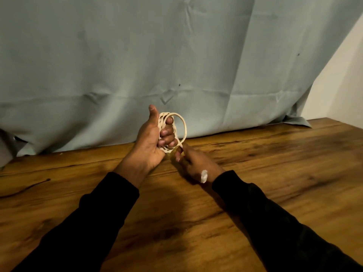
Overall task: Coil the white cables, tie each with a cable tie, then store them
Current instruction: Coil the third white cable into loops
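Observation:
A white cable (184, 126) is wound in several loops around the fingers of my left hand (152, 142), which is raised above the wooden table with the thumb pointing up and the fingers curled through the coil. Just below and to the right, my right hand (194, 163) pinches the cable's loose stretch at the bottom of the coil between thumb and fingertips. A small white patch (203, 176) sits on the back of my right hand. No cable tie is visible.
The wooden table (275, 173) stretches across the view, with a grey-blue cloth (137, 65) hanging behind its far edge. A thin dark cord (25, 188) lies on the table at the far left.

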